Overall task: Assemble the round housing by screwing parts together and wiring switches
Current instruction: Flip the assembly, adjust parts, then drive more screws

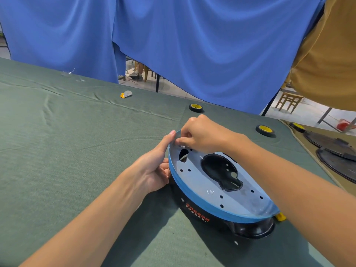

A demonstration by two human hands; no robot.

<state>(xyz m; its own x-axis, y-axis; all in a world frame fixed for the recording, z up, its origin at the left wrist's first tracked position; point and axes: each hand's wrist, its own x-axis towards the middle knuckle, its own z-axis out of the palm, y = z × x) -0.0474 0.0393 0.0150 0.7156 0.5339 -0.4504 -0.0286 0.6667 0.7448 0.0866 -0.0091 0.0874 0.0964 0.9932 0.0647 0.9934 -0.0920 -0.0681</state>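
Note:
The round housing (pixel 212 191) lies on the green cloth: a black body with orange print, a blue rim and a pale metal plate with holes and a black-edged opening. My left hand (pixel 156 166) holds its left edge, thumb up against the blue rim and fingers curled under the side. My right hand (pixel 200 134) reaches over the far rim with fingers curled, pinching something small at the plate's far-left edge; the item itself is hidden by my fingers. A yellow part (pixel 280 216) sticks out at the housing's near-right side.
Rolls of black tape with yellow cores sit at the back (pixel 195 107) and right (pixel 265 130). A small grey and yellow piece (pixel 126 94) lies further left. Black round covers (pixel 335 151) are stacked at the right. A blue curtain (pixel 173 35) hangs behind the table.

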